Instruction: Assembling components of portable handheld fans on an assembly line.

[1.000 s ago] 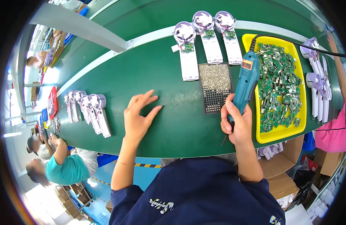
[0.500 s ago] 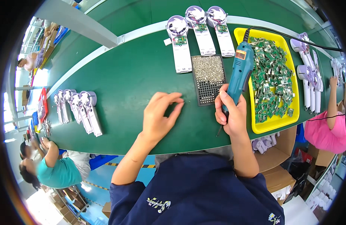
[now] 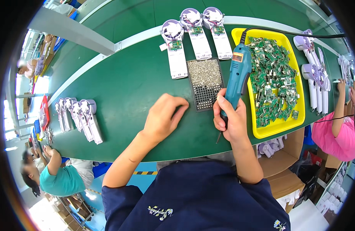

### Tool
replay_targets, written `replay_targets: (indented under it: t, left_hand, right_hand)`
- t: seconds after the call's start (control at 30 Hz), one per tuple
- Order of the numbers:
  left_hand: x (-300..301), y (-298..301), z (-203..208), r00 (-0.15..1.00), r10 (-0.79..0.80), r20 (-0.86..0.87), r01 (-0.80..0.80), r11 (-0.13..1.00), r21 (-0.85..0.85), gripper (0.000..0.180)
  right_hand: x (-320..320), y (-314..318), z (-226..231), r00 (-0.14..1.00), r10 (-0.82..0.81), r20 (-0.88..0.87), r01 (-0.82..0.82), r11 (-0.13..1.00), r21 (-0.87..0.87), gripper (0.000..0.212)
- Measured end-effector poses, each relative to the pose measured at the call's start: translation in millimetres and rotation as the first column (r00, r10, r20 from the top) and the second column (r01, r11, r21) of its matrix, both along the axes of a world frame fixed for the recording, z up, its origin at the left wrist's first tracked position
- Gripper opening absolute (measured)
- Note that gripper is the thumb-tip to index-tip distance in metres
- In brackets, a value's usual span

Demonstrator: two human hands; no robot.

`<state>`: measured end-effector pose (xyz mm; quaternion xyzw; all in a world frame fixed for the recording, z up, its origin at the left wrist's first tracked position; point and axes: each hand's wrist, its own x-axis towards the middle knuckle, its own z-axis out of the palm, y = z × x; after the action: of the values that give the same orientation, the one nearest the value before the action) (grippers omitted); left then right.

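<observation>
My right hand is wrapped round a teal electric screwdriver. Its cord end points up and its bit points down toward the table's near edge. Left of it, my left hand hovers over the green table with thumb and forefinger brought together. Whatever lies between those fingertips, if anything, is too small to make out. Just right of the fingertips lies a black perforated tray, its far part covered with small metal screws. Beyond the tray lie three white and purple handheld fans, opened to show small green circuit boards.
A yellow tray heaped with green circuit boards stands at the right. More fans lie at the left and far right. A black cord runs off rightward. Co-workers sit on both sides; a cardboard box stands below.
My left thumb and forefinger have closed together from a looser curl. The view has shifted slightly, so the trays and fans appear farther left. The screwdriver stays in my right hand.
</observation>
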<state>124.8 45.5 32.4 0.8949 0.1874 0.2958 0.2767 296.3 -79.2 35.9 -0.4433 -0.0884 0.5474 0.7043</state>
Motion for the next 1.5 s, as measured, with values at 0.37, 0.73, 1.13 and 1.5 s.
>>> replay_targets:
  t: [0.37,0.73,1.13,1.5]
  left_hand:
    - [38,25,15,0.985,0.152,0.076,-0.155,0.988,0.028,0.026]
    - [-186,28,33,0.452,0.892,-0.019,-0.872,0.446,0.199,0.042]
    - [-258,77,16,0.633,0.753,-0.180,-0.710,0.658,0.251,0.017]
    - [-126,17,18,0.852,0.524,0.012,-0.522,0.846,0.106,0.011]
  right_hand:
    - [-7,8,-5,0.991,0.012,-0.131,-0.006,0.999,0.044,0.025]
    - [11,-5,-12,0.992,-0.108,-0.067,0.111,0.993,0.047,0.027]
    - [24,-14,39,0.993,-0.002,0.118,-0.002,0.999,0.033,0.023]
    - [178,26,59,0.073,0.366,0.928,0.329,0.869,-0.369,0.031]
